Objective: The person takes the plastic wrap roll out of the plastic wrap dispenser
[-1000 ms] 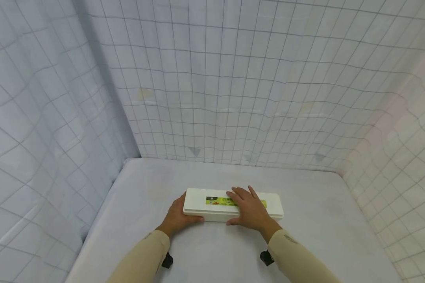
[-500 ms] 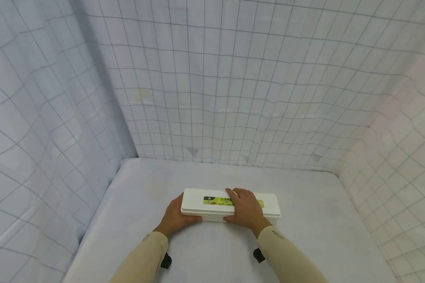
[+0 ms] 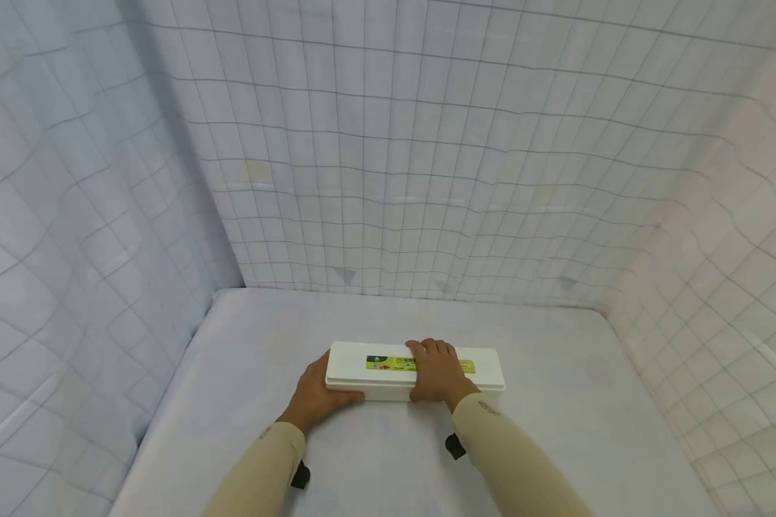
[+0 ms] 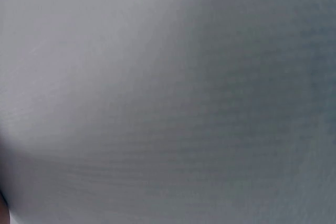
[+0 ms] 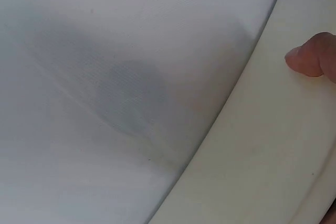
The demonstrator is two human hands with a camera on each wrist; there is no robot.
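A long white box with a lid (image 3: 349, 359) lies flat on the white surface, a yellow-green printed label (image 3: 388, 363) on top. At its left end, my left hand (image 3: 313, 393) grips it with the thumb along the front side; the other fingers are mostly hidden behind that end. My right hand (image 3: 436, 375) spans the lid right of centre, partly covering the label. Its fingers reach the far edge and its thumb presses the front. In the right wrist view, the thumb tip (image 5: 310, 59) touches the box's pale side (image 5: 252, 145).
The white cloth-covered table (image 3: 556, 402) stretches around the box. White grid-patterned curtains (image 3: 388, 165) stand behind it and on both sides. Little but a blurred pale surface (image 4: 157, 103) fills the left wrist view.
The right hand's fingers, spread apart over the lid earlier, have drawn together and reach its far edge. The left hand keeps its hold. The head view has shifted slightly.
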